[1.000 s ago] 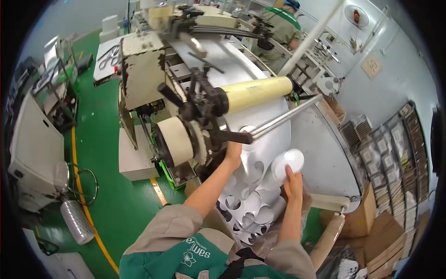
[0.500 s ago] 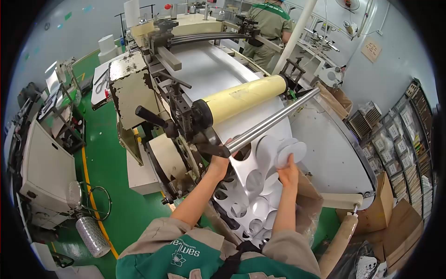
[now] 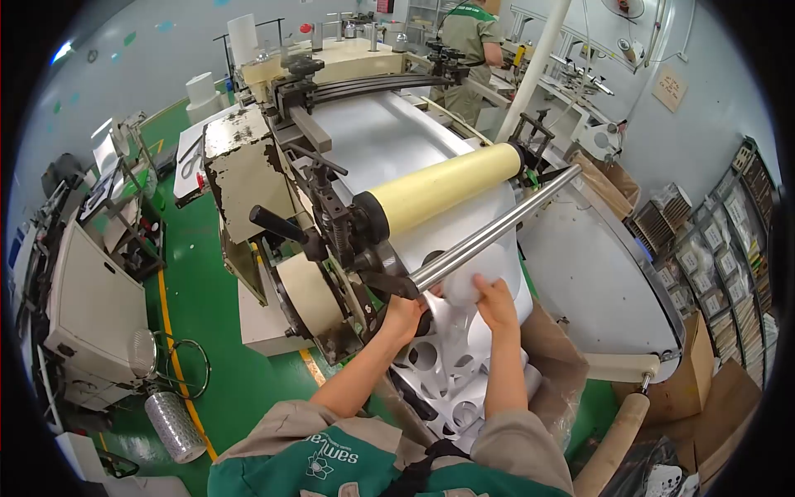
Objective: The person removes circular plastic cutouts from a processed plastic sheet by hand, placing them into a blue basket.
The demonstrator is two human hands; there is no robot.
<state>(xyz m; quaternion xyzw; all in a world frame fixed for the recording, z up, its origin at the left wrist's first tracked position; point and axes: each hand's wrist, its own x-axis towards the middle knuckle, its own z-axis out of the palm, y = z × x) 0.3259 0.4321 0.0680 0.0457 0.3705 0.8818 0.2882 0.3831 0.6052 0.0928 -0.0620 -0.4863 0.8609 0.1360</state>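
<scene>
A white paper web (image 3: 381,132) runs over the machine, passes under a yellow roller (image 3: 443,186) and a steel bar (image 3: 497,228), and hangs down punched with round holes (image 3: 439,364). My left hand (image 3: 403,317) grips the punched sheet just below the bar's near end. Close beside it, my right hand (image 3: 495,301) holds a stack of white round paper discs (image 3: 460,286) against the sheet under the bar. Both forearms reach up from tan sleeves.
A cardboard box (image 3: 555,356) lined with plastic stands under the hanging sheet. A round white table (image 3: 596,282) lies to the right, and a second roller (image 3: 617,439) below it. Another person (image 3: 468,41) works at the machine's far end. Green floor (image 3: 207,331) lies to the left.
My right hand has brought the disc stack left and down, from beside the sheet to just under the steel bar. My left hand has dropped slightly along the sheet. The view has shifted.
</scene>
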